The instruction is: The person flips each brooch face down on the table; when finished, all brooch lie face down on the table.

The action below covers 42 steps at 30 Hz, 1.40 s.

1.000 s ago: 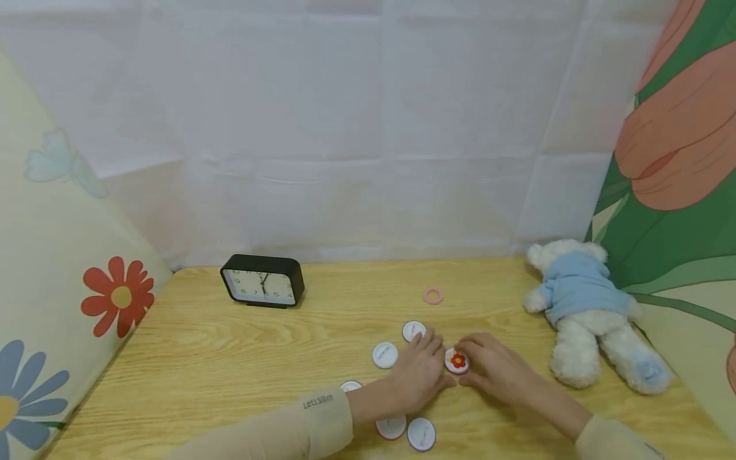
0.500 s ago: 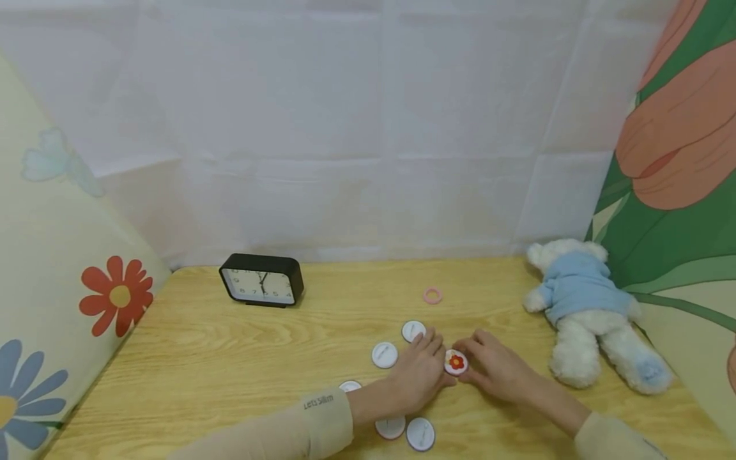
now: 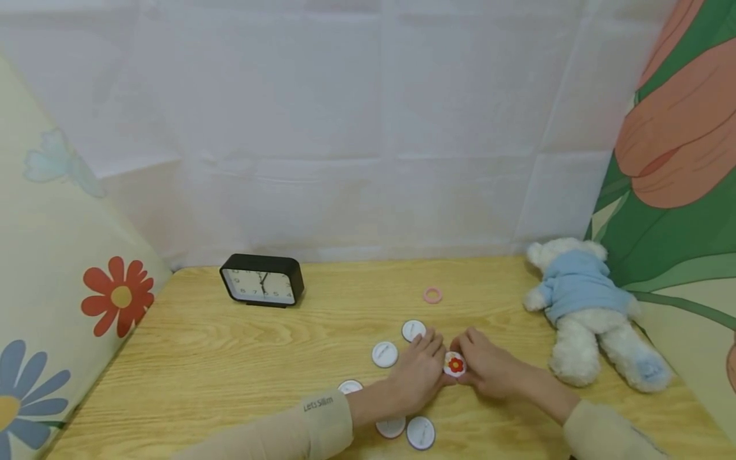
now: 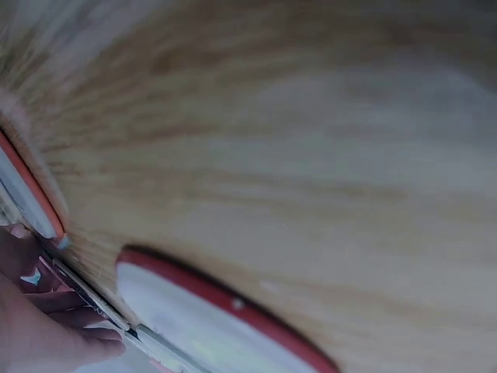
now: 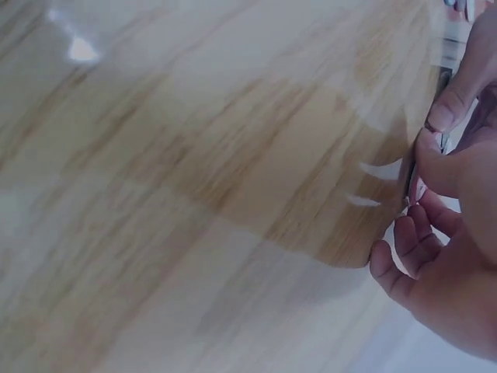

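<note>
A round pin badge with a red flower (image 3: 455, 364) lies face up on the table between the two hands. My right hand (image 3: 491, 367) pinches it at its right edge, thumb and index finger close together. My left hand (image 3: 415, 378) rests palm down just left of it, fingers stretched forward and thumb by the badge's near edge. What lies beneath the left palm is hidden. White badge backs with pins surround the left hand: one (image 3: 413, 330) at its fingertips, one (image 3: 384, 354) to the left, others (image 3: 421, 433) nearer me. Red-rimmed badges (image 4: 210, 315) show large in the left wrist view.
A black desk clock (image 3: 261, 281) stands at the back left of the wooden table (image 3: 230, 364). Behind the hands lies a pink ring (image 3: 432, 295). A white teddy bear in a blue top (image 3: 583, 313) lies at the right, beside a flowered panel (image 3: 678, 255).
My right hand has shifted slightly left, closer to the left hand, and its fingers have drawn in on the flower badge. The badge has slid a little toward me. The left hand stays put.
</note>
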Tool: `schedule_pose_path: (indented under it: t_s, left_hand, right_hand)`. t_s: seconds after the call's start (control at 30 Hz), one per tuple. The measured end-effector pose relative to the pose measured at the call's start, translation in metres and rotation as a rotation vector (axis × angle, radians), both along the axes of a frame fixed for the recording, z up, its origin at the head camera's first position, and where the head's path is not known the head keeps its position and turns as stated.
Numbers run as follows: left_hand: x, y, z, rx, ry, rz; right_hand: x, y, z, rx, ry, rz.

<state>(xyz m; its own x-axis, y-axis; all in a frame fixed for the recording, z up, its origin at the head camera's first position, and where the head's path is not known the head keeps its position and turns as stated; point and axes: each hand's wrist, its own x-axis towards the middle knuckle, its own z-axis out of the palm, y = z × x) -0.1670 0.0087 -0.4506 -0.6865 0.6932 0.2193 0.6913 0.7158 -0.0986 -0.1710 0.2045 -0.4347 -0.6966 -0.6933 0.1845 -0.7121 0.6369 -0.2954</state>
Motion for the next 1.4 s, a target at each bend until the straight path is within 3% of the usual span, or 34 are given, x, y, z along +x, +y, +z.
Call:
schedule_pose_path:
  t_s: [0.27, 0.47, 0.63, 0.73, 0.9, 1.07, 1.2, 1.4]
  left_hand:
    - [-0.001, 0.002, 0.000, -0.055, 0.025, -0.018]
    - [0.000, 0.003, 0.002, -0.047, -0.054, -0.001]
    - [-0.002, 0.002, 0.005, 0.004, -0.075, 0.006]
    - [-0.005, 0.000, 0.010, 0.020, -0.032, -0.016]
    - [-0.010, -0.004, 0.022, 0.180, -0.021, -0.094]
    - [-0.012, -0.008, 0.033, 0.381, -0.196, -0.121]
    - [-0.014, -0.012, 0.039, 0.454, -0.295, -0.119]
    - [-0.015, -0.017, 0.042, 0.493, -0.265, -0.146]
  right_hand:
    - [0.001, 0.000, -0.001, 0.083, 0.099, 0.040]
    - [0.001, 0.000, -0.009, 0.021, 0.224, 0.080]
    - [0.003, 0.000, -0.016, -0.024, 0.317, 0.048]
    - [0.005, 0.000, -0.018, -0.035, 0.323, 0.008]
    - [0.004, 0.001, -0.012, -0.150, 0.344, -0.074]
    - [0.002, 0.001, -0.007, -0.251, 0.397, -0.090]
    - [0.002, 0.001, -0.004, -0.327, 0.424, -0.056]
    - [-0.001, -0.002, 0.001, -0.403, 0.493, -0.002]
